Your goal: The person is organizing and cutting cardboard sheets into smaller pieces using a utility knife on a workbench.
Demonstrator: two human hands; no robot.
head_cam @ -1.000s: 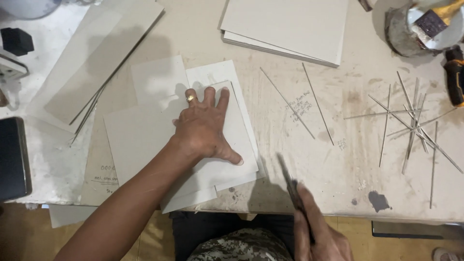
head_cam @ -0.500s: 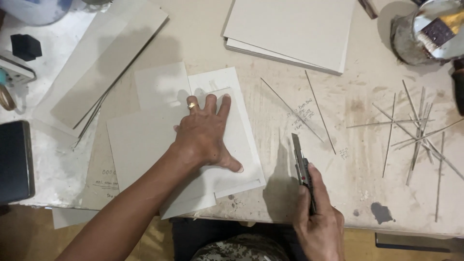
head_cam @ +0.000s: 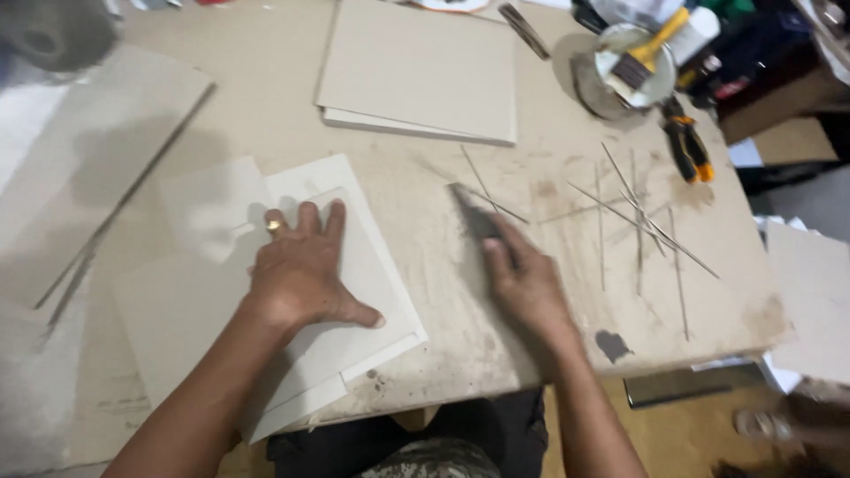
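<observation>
Sheets pinned, blade not yet on them

Left hand (head_cam: pixel 301 274) lies flat, fingers spread, pressing white sheets (head_cam: pixel 372 265) at the worktop (head_cam: pixel 425 177) front edge. Right hand (head_cam: pixel 527 283) is clenched round a dark flat tool (head_cam: pixel 469 212), blurred, probably a knife; it rests on bare worktop just right of the sheets, apart from them. No cut line shows on the top sheet, so cutting looks not begun; judged early. Grey board stack (head_cam: pixel 416 75) lies at the far middle, thin strips (head_cam: pixel 637 221) scattered right. Round tin with yellow-handled brush (head_cam: pixel 642 62) far right, orange-handled pliers (head_cam: pixel 689 150) beside it. No labels legible.
</observation>
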